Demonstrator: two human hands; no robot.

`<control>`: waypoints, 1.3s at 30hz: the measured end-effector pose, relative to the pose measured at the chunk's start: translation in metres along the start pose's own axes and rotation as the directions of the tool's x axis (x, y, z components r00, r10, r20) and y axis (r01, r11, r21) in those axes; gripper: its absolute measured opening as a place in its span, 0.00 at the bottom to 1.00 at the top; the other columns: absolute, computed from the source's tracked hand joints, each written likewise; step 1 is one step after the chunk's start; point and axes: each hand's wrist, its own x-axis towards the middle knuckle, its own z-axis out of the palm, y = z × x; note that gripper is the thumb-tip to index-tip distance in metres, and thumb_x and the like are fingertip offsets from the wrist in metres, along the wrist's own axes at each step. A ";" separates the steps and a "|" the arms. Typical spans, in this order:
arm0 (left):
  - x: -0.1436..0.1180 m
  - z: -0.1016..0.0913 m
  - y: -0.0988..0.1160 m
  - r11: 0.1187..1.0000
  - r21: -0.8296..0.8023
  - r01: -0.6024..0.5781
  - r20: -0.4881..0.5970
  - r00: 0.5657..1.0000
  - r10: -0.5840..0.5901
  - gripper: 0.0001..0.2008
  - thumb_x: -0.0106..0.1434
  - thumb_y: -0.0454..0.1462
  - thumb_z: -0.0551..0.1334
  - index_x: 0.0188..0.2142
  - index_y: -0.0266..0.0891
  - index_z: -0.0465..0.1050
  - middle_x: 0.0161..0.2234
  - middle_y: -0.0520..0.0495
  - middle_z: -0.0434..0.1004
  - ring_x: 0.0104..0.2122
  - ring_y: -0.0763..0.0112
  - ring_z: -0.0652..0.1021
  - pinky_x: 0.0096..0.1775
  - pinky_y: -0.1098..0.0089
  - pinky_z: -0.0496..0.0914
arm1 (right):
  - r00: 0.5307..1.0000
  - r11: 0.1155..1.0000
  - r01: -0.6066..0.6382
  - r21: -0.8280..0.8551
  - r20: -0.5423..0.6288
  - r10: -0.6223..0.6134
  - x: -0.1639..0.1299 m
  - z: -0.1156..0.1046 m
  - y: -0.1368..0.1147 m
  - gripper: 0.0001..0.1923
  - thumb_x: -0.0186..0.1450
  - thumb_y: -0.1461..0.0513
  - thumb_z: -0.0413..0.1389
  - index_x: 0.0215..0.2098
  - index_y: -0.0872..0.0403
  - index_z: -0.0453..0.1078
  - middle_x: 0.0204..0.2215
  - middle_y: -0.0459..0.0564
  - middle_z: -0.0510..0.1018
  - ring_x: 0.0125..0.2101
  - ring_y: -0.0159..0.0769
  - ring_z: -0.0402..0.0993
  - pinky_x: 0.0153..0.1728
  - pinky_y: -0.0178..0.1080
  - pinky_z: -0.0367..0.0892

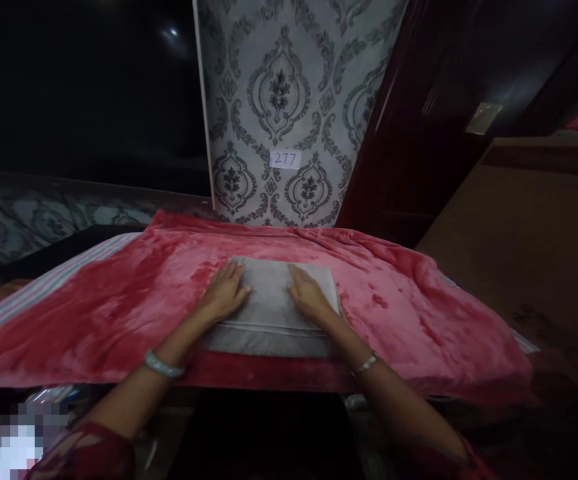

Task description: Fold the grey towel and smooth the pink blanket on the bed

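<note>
A grey folded cloth (267, 293) lies flat on a red plush blanket (139, 300), its layered folds showing along the near side. My left hand (225, 291) rests palm down on the cloth's left edge, fingers stretched out and pointing away from me. On the right part of the same cloth lies my right hand (309, 292), also flat with its fingers extended. Neither hand grips anything. What kind of item the folded cloth is cannot be made out.
Behind the blanket stands a patterned wall with a paper label (285, 159) reading 277. A large dark screen (83, 93) fills the upper left. To the right is a big cardboard box (529, 247) beside a dark red door (439, 100). A striped cloth (53, 275) shows under the blanket.
</note>
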 end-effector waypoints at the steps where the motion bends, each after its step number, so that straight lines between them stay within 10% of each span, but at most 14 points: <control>1: 0.003 0.008 0.009 0.998 0.053 0.017 0.035 0.999 -0.019 0.34 0.66 0.47 0.56 0.68 0.34 0.59 0.71 0.34 0.53 0.71 0.48 0.53 0.68 0.46 0.50 | 0.999 0.999 0.013 -0.045 0.045 -0.011 0.006 0.009 -0.015 0.33 0.71 0.58 0.46 0.73 0.55 0.50 0.71 0.56 0.54 0.70 0.46 0.49 0.67 0.54 0.49; 7: -0.009 0.042 0.015 0.986 0.159 0.051 0.160 0.984 -0.077 0.34 0.69 0.54 0.50 0.71 0.48 0.54 0.73 0.40 0.44 0.72 0.43 0.47 0.65 0.35 0.51 | 0.982 0.985 0.003 -0.171 0.186 0.029 -0.002 0.037 -0.024 0.34 0.74 0.46 0.43 0.74 0.47 0.48 0.74 0.51 0.44 0.73 0.48 0.36 0.68 0.59 0.37; 16: -0.008 0.046 0.010 0.987 0.159 0.035 0.133 0.990 -0.056 0.34 0.69 0.55 0.50 0.71 0.48 0.54 0.73 0.39 0.44 0.71 0.42 0.49 0.62 0.38 0.57 | 0.934 0.926 -0.307 -0.222 0.119 0.338 -0.047 0.013 0.057 0.39 0.73 0.46 0.43 0.74 0.58 0.45 0.74 0.59 0.39 0.73 0.48 0.34 0.68 0.54 0.42; 22: -0.010 0.041 0.014 0.986 0.158 0.045 0.161 0.984 -0.071 0.34 0.70 0.54 0.50 0.71 0.46 0.53 0.74 0.39 0.42 0.72 0.43 0.47 0.63 0.39 0.57 | 0.883 0.878 -0.366 -0.307 0.182 0.432 -0.052 -0.008 0.058 0.37 0.74 0.49 0.44 0.74 0.60 0.47 0.73 0.61 0.43 0.72 0.50 0.39 0.67 0.56 0.47; 31: -0.012 0.044 0.012 0.981 0.192 0.028 0.098 0.994 -0.048 0.32 0.70 0.52 0.52 0.70 0.48 0.56 0.73 0.38 0.48 0.71 0.44 0.50 0.62 0.41 0.60 | 0.979 0.972 0.088 -0.218 0.198 -0.044 0.033 0.019 -0.019 0.34 0.74 0.49 0.45 0.74 0.48 0.46 0.74 0.52 0.44 0.72 0.46 0.37 0.69 0.58 0.39; 39: -0.011 0.043 0.012 0.982 0.186 0.033 0.089 0.995 -0.050 0.32 0.69 0.52 0.53 0.70 0.47 0.58 0.72 0.39 0.49 0.71 0.46 0.52 0.62 0.42 0.61 | 0.966 0.958 -0.028 -0.285 0.238 0.100 0.026 0.015 0.050 0.34 0.74 0.47 0.40 0.75 0.47 0.42 0.74 0.49 0.39 0.73 0.44 0.33 0.69 0.55 0.35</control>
